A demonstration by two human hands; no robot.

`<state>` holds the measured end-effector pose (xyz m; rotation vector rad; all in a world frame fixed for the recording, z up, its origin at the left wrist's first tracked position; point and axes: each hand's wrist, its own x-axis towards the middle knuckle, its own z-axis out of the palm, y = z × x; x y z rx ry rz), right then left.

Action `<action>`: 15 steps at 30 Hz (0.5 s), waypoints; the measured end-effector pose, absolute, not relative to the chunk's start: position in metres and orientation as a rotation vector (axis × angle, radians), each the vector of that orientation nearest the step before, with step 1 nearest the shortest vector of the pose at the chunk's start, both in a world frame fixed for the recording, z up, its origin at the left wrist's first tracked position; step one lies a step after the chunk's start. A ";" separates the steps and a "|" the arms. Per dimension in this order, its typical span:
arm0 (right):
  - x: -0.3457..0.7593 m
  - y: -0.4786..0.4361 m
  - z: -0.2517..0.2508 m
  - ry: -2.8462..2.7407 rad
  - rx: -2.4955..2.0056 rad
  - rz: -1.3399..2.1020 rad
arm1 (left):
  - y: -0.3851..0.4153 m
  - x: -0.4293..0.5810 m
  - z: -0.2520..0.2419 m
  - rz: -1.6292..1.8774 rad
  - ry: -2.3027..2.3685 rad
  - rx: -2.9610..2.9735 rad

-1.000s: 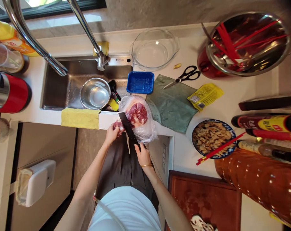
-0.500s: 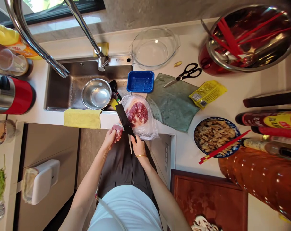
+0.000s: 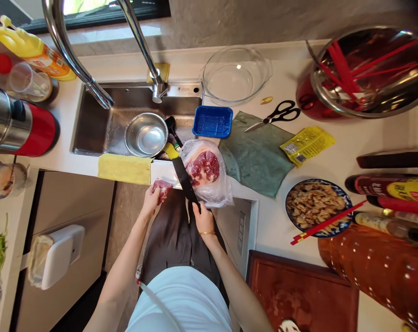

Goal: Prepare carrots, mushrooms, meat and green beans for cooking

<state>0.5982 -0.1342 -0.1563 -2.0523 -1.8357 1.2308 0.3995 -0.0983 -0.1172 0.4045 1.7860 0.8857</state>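
My left hand (image 3: 151, 201) is closed on a piece of raw meat (image 3: 163, 185), in front of the counter edge by the sink. In my right hand (image 3: 203, 218) is the handle of a black-bladed knife (image 3: 184, 177), its blade pointing up and left. Between the knife and the held piece there is a small gap. Just right of the blade, a larger cut of raw meat (image 3: 209, 166) rests on a clear plastic bag (image 3: 218, 196) at the counter's edge. The blade overlaps the bag's left side in view; whether they touch I cannot tell.
Left of the meat is the sink (image 3: 101, 124) with a metal bowl (image 3: 147, 135). A blue tray (image 3: 213, 121), green cloth (image 3: 260, 157), scissors (image 3: 276, 114) and glass dish (image 3: 234, 76) lie behind. To the right are a patterned bowl (image 3: 315, 203) and a cutting board (image 3: 298, 290).
My left hand has drawn the meat piece slightly left, away from the knife, opening a gap between them. The camera view has shifted, so the counter appears further right.
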 end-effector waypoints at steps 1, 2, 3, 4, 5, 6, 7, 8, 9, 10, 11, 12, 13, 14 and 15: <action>0.599 -0.138 -0.156 -1.841 -2.054 1.238 | -0.099 0.400 -0.118 0.878 1.782 0.399; 0.599 -0.140 -0.156 -1.847 -2.055 1.240 | -0.101 0.402 -0.118 0.863 1.769 0.403; 0.598 -0.140 -0.156 -1.857 -2.057 1.236 | -0.102 0.405 -0.118 0.845 1.750 0.418; 0.596 -0.137 -0.155 -1.870 -2.064 1.224 | -0.104 0.409 -0.118 0.831 1.729 0.443; 0.593 -0.134 -0.155 -1.884 -2.075 1.206 | -0.105 0.412 -0.118 0.829 1.711 0.470; 0.590 -0.130 -0.154 -1.898 -2.083 1.185 | -0.106 0.414 -0.117 0.840 1.701 0.492; 0.588 -0.128 -0.154 -1.906 -2.088 1.166 | -0.107 0.414 -0.116 0.864 1.704 0.500; 0.588 -0.128 -0.154 -1.911 -2.086 1.153 | -0.108 0.413 -0.115 0.892 1.722 0.490; 0.589 -0.130 -0.153 -1.915 -2.078 1.148 | -0.108 0.410 -0.113 0.920 1.748 0.465; 0.593 -0.134 -0.153 -1.922 -2.068 1.149 | -0.108 0.406 -0.112 0.943 1.776 0.431; 0.597 -0.139 -0.153 -1.931 -2.061 1.155 | -0.108 0.403 -0.112 0.956 1.798 0.400; 0.602 -0.144 -0.153 -1.945 -2.060 1.163 | -0.108 0.401 -0.111 0.962 1.811 0.381; 0.606 -0.147 -0.153 -1.961 -2.062 1.168 | -0.107 0.400 -0.111 0.964 1.810 0.380; 0.608 -0.147 -0.153 -1.976 -2.066 1.169 | -0.108 0.401 -0.110 0.963 1.796 0.400; 0.608 -0.146 -0.152 -1.987 -2.068 1.166 | -0.108 0.403 -0.110 0.958 1.775 0.441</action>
